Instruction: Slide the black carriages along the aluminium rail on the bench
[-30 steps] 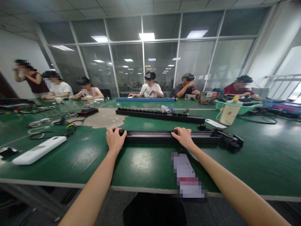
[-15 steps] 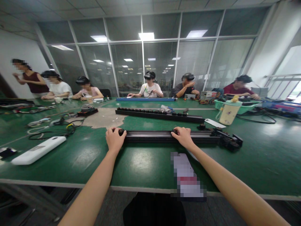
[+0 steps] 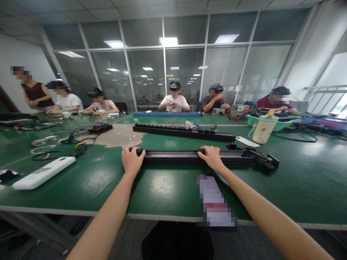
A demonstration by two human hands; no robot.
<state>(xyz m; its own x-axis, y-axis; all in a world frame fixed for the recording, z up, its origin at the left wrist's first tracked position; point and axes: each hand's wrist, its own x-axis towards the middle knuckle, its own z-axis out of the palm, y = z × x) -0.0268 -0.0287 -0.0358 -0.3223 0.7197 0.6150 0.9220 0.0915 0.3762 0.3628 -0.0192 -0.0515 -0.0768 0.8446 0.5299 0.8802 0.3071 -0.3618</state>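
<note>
A long black rail [image 3: 170,159] with a silvery strip along its top lies crosswise on the green table in front of me. My left hand [image 3: 132,158] is closed around a small black part [image 3: 139,152] at the rail's left end. Farther right along the rail, my right hand [image 3: 210,156] is closed on another small black part [image 3: 201,151], thumb at its near side. My fingers cover most of both parts. Beyond my right hand, a bulky black end assembly [image 3: 264,161] sits at the rail's right end.
Behind lies a second black rail [image 3: 184,131] with several black pieces along it. A blurred-out flat item [image 3: 215,206] is at the front edge. A white oblong case [image 3: 46,172] and cables [image 3: 78,146] are left; a cream cup [image 3: 264,128] is right. Several people sit across the table [image 3: 162,191].
My hands and the rail stay in place. Across the table, the person in the middle has brought both hands together in front of the chest. The standing person at far left has lowered their hands.
</note>
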